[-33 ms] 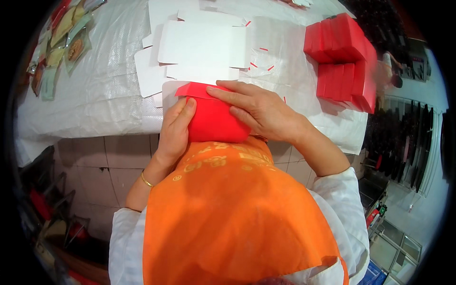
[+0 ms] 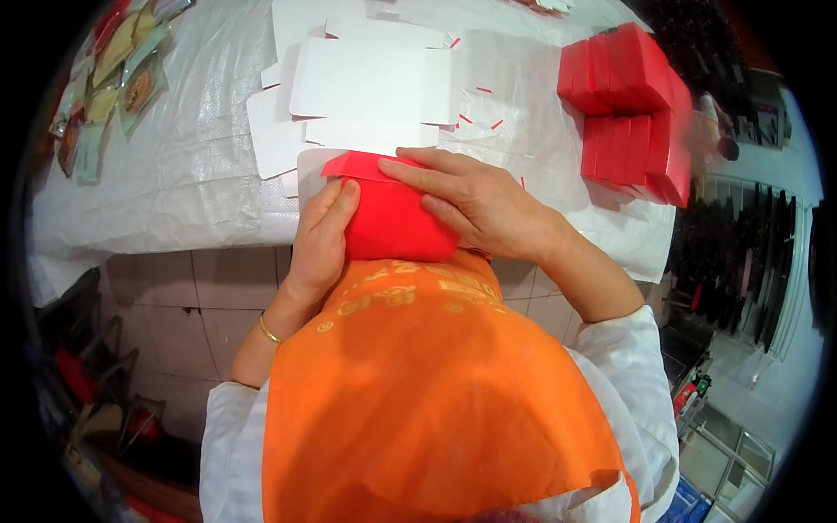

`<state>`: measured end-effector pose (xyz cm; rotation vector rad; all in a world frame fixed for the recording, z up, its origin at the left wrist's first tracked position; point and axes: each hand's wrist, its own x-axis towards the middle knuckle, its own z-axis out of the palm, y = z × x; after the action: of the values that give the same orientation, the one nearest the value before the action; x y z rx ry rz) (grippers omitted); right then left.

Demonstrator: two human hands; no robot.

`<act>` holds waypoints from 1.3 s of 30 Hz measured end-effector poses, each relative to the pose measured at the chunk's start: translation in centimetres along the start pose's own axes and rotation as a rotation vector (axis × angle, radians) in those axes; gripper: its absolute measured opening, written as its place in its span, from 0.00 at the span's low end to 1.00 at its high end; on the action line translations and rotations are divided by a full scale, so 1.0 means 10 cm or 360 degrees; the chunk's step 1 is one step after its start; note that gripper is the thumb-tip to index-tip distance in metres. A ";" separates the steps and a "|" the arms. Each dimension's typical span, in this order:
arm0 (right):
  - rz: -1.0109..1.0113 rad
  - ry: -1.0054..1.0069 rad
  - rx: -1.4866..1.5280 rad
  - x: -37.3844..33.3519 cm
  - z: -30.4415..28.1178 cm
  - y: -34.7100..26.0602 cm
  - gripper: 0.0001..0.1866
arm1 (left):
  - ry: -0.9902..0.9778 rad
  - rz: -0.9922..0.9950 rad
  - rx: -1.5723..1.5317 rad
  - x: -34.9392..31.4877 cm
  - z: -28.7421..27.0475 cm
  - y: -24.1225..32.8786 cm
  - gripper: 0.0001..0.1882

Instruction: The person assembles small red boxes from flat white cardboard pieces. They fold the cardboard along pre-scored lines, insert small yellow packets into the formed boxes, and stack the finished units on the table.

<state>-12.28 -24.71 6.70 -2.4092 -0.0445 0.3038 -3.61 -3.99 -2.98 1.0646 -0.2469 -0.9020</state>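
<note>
A red folding carton (image 2: 394,225) is held at the table's near edge, against my orange apron. Its long flap along the far edge is folded partly over and still stands a little raised at the left. My left hand (image 2: 321,231) grips the carton's left side, thumb on the red face and the other fingers mostly out of sight behind it. From the right, my right hand (image 2: 493,202) holds the carton, its forefinger laid along the flap and other fingers against the right side. White flat carton blanks (image 2: 370,83) lie stacked just beyond.
Folded red boxes (image 2: 623,113) stand grouped at the table's right. Packets in clear wrapping (image 2: 118,78) lie at the far left on the white woven sheet (image 2: 200,131). Small red-edged scraps lie right of the blanks. Dark stools (image 2: 105,366) stand on the tiled floor, lower left.
</note>
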 end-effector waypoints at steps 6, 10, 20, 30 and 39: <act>-0.0111 0.0062 -0.0017 -0.06 0.03 -0.05 0.30 | 0.0021 -0.0062 -0.0173 -0.02 0.11 0.07 0.17; 0.0085 -0.0052 0.0106 -0.07 -0.01 -0.08 0.31 | 0.0065 0.0061 -0.0017 0.02 0.22 0.17 0.16; 0.0093 0.0260 0.0596 0.12 -0.28 0.18 0.33 | 0.0610 0.1103 0.1334 0.29 0.20 0.83 0.15; 0.0258 0.0613 0.1057 0.01 0.22 0.15 0.39 | 0.0360 0.0797 0.0548 0.36 0.29 0.40 0.28; 0.0191 0.0947 0.1152 0.03 0.00 0.20 0.23 | 0.0191 0.0681 0.0676 0.42 0.42 0.46 0.17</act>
<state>-12.10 -26.18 5.28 -1.6946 0.4100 -0.3111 -0.96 -8.98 1.98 1.3848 -0.5597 -0.4032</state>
